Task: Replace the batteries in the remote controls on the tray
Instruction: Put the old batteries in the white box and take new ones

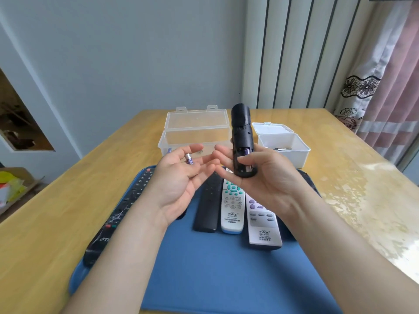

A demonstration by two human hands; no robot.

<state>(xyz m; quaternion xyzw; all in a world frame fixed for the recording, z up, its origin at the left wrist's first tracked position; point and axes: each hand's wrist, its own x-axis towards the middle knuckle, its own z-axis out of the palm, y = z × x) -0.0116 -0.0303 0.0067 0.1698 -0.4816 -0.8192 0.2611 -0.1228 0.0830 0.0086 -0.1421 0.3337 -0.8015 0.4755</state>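
Observation:
My right hand (260, 177) holds a black remote (241, 137) upright above the tray, back side toward me, its battery bay uncovered with a purple battery showing inside. My left hand (181, 177) is palm up beside it, with a purple battery (188, 158) lying on its fingers. On the blue tray (204, 268) below lie a long black remote (118, 216) at the left, a slim black remote (208, 205), a white remote with teal buttons (232, 207) and a white remote with grey buttons (263, 225). Another dark remote at the tray's right is mostly hidden by my right arm.
A clear plastic box (195, 132) with its lid up stands behind the tray on the wooden table (56, 211), a battery visible inside. A white open box (283, 146) holding small items stands at the right. A cardboard box is on the floor at the left.

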